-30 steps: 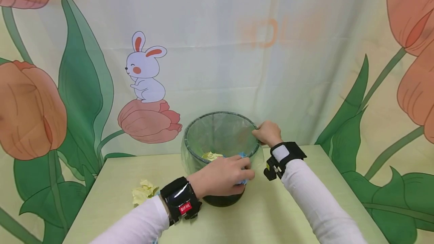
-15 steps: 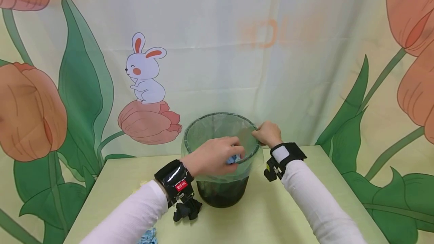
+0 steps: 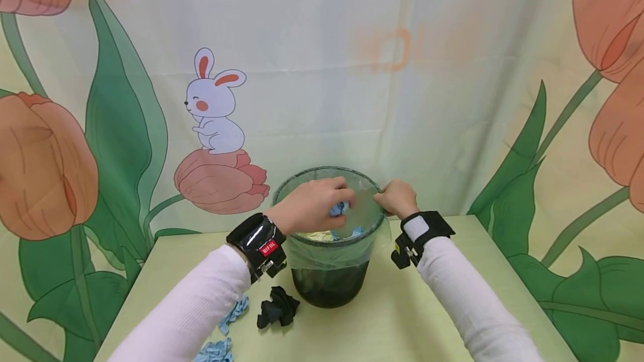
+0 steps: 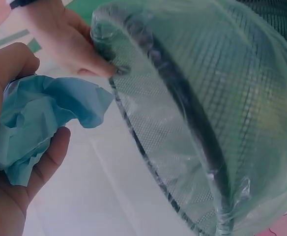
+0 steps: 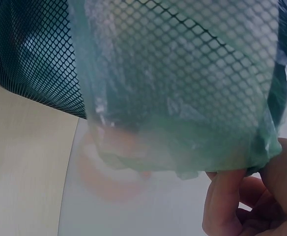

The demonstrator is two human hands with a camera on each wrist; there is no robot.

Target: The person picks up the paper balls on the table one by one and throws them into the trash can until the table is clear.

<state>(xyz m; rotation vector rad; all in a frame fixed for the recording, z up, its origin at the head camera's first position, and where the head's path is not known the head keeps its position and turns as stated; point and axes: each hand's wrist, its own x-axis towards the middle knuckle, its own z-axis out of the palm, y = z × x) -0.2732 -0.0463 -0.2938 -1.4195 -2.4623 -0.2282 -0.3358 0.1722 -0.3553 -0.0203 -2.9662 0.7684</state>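
Note:
My left hand (image 3: 314,201) is over the mouth of a black mesh wastebasket (image 3: 329,286), its fingers curled round a crumpled piece of blue paper (image 3: 339,209). In the left wrist view the blue paper (image 4: 45,115) sits between thumb and fingers, apart from the basket rim (image 4: 175,88). A thin green plastic bag (image 3: 332,256) lines the basket and folds over its rim. With my right hand (image 3: 398,197) I pinch the rim and bag at the right; the right wrist view shows its curled fingers (image 5: 224,201) below the bag's edge. Yellow paper (image 3: 319,236) and more blue paper (image 3: 357,232) lie inside the basket.
On the table (image 3: 402,317), left of the basket, lie a crumpled black piece (image 3: 278,307), a blue paper (image 3: 233,314) and another blue paper (image 3: 215,351) by the front edge. A printed curtain (image 3: 322,99) hangs close behind the basket.
My left hand has risen from the basket's front to above its opening, carrying the blue paper. Its forearm now uncovers the black piece and blue papers, and hides the yellow one. The right hand stays put.

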